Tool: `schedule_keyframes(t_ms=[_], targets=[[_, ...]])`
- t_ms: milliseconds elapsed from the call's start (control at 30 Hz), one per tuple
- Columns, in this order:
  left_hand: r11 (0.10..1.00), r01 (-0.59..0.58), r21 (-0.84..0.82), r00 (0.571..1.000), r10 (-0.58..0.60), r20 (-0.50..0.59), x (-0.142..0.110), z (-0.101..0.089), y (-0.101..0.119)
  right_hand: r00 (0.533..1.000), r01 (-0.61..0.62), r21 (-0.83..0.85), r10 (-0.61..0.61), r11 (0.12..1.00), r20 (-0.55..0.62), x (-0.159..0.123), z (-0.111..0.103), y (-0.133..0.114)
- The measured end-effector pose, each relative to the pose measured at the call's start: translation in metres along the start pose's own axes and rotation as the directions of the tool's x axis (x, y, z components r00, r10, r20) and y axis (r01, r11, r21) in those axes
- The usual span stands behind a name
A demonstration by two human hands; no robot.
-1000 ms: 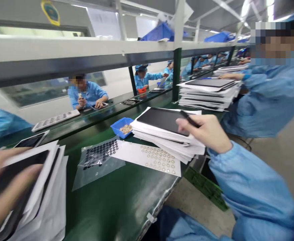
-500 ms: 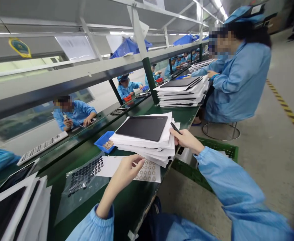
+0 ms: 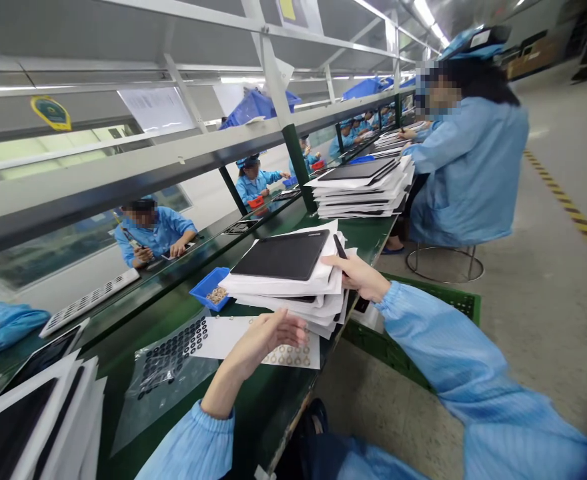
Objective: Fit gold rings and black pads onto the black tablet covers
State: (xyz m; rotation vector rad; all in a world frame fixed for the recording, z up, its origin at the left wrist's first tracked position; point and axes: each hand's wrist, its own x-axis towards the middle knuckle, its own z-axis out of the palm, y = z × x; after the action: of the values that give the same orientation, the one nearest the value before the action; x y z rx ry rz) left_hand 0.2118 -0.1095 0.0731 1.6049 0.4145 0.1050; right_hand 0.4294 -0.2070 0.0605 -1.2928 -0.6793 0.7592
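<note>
My right hand is closed round a slim black pen-shaped tool and touches the right edge of a stack of white sheets. A flat black panel, like a tablet's face, lies on top of this stack. My left hand is open and empty, fingers stretched out in front of the stack. It hovers over a white sheet of ring-shaped stickers, hiding part of it. Beside that lies a clear plastic bag with rows of black round pieces.
A blue tray of small tan pieces stands left of the stack. More panels and sheets lie at lower left. Farther up the green bench stands another stack, near a seated co-worker. A green crate sits below the bench's right edge.
My left hand has opened, its fingers stretching from a loose curl towards the stack. My right hand has moved slightly left, onto the stack's edge, the tool now tilted more upright.
</note>
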Motion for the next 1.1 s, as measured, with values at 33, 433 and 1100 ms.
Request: schedule_keyframes(t_ms=[33, 433, 1100], targets=[[0.997, 0.033, -0.063, 0.999, -0.032, 0.027, -0.001, 0.001, 0.000, 1.000, 0.010, 0.011, -0.010, 1.000, -0.007, 0.000, 0.002, -0.006], [0.773, -0.404, -0.489, 0.819, 0.068, -0.569, 0.043, 0.014, 0.018, 0.984, 0.143, -0.085, -0.151, 0.986, -0.098, -0.051, 0.058, 0.011], [0.913, 0.340, -0.224, 0.832, -0.403, -0.381, -0.244, -0.109, -0.050, 0.828, 0.003, 0.001, -0.003, 1.000, 0.561, -0.152, 0.134, 0.085]])
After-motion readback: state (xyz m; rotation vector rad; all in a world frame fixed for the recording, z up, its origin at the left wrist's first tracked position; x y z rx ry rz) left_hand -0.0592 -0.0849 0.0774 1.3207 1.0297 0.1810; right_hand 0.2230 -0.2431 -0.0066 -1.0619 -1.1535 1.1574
